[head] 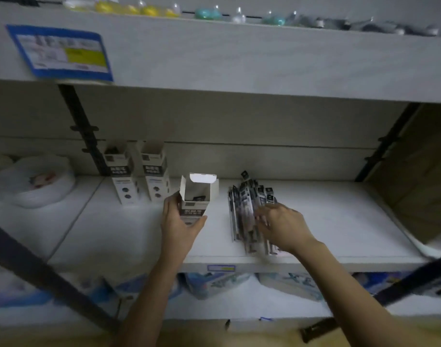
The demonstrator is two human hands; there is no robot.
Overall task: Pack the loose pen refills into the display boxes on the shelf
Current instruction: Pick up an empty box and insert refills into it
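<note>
Refills (249, 211) lay fanned on the shelf (339, 221), at three o'clock from the open box (198, 196) gripped by the left hand (180, 225). Right hand (283, 226) rested spread-fingered on them. Light, slippery packets probably; best pinched mid-length.

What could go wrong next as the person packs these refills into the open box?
The tall white cardboard display box is steadied only by the left hand, so it could tip. The right hand rests on the fanned pile of black-and-white refill packets near the white shelf's front edge; some could slide off.
</note>
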